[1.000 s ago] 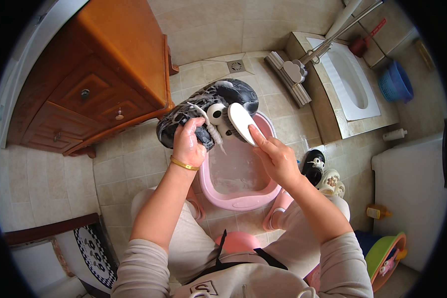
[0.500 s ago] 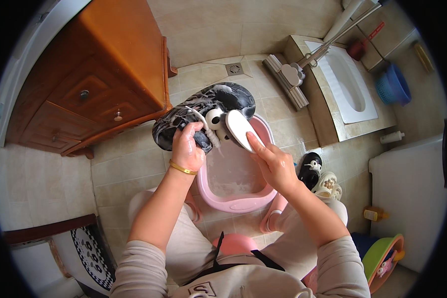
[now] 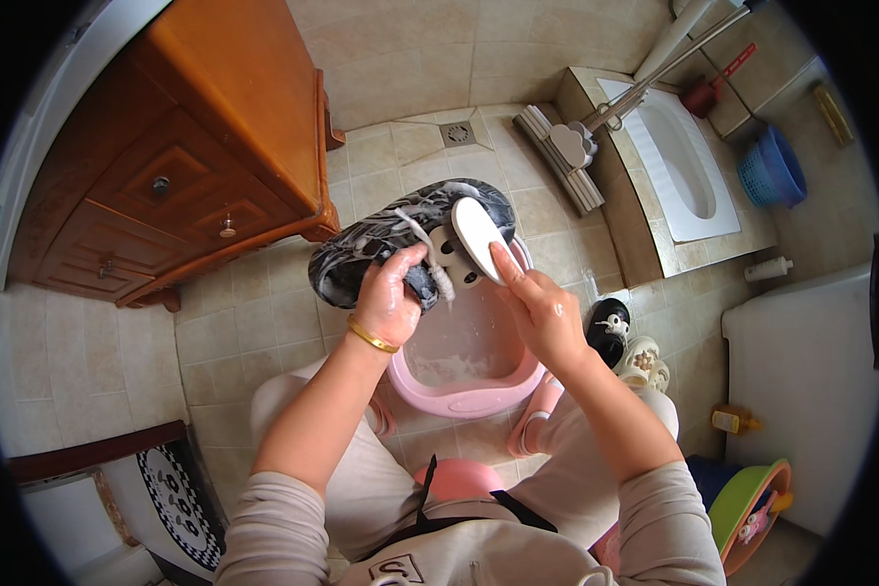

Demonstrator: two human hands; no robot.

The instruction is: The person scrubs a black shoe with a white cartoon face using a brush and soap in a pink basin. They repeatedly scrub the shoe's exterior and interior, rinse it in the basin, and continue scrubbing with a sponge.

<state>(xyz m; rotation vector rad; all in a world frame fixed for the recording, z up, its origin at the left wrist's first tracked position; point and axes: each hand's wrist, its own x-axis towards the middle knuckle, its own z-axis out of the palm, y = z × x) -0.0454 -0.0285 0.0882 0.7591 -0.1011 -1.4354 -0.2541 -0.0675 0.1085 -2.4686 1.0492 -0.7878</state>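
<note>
A black clog (image 3: 376, 234), streaked with white suds, is held tilted over the far part of a pink basin (image 3: 467, 400) containing cloudy water. My wet left hand (image 3: 393, 295), with a gold bangle at the wrist, is closed around the clog's near side. White round decorations with black spots (image 3: 451, 256) show on the clog, beside a sudsy strap. In my right hand (image 3: 539, 314) is a white-backed scrubbing brush (image 3: 477, 234), its forefinger laid along the back. The brush's underside faces the clog and its decorations; its bristles are mostly hidden.
Another black clog (image 3: 608, 330) and a cream clog (image 3: 641, 359) stand right of the basin. A wooden cabinet (image 3: 234, 117) is at left. A mop (image 3: 568, 146) leans by the raised squat toilet (image 3: 679, 166). A bottle (image 3: 734, 420) and stacked tubs (image 3: 752, 498) are at lower right.
The clog and my left hand have shifted slightly right. The brush has moved a little farther away and now lies over the clog's right end.
</note>
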